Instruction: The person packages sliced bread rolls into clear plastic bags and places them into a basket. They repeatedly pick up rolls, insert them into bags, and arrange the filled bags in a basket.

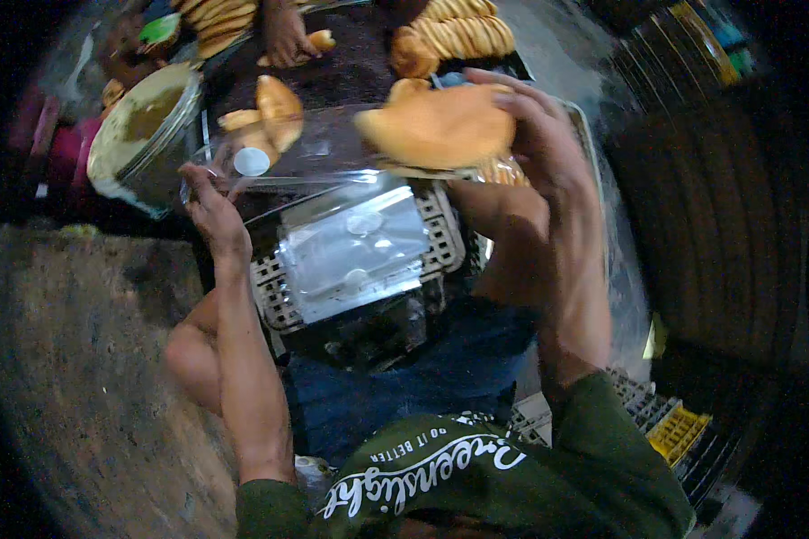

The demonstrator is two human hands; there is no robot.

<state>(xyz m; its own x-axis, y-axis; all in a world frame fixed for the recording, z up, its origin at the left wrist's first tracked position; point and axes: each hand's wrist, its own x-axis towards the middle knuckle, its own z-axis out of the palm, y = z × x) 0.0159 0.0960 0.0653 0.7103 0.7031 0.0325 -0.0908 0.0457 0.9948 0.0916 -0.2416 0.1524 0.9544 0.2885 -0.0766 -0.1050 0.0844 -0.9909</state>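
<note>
My left hand [214, 214] grips the edge of a clear plastic bag [317, 145] with a round white spot on it. My right hand [543, 128] holds a golden bread bun [445, 128], blurred by motion, at the right end of the bag. Whether the bun's tip is inside the bag I cannot tell. Below, between my knees, a stack of flat clear plastic bags [357, 259] lies on a grey plastic crate [441, 229] with a lattice wall. Past the held bag, a couple of loose buns [280, 111] rest on the dark tabletop [350, 74].
Rows of buns stand at the far right [465, 40] and far left [219, 23] of the table. A tub [145, 128] smeared with pale filling sits at left. Across the table, another person's hand [286, 37] touches a bun. A yellow basket [677, 431] stands at lower right.
</note>
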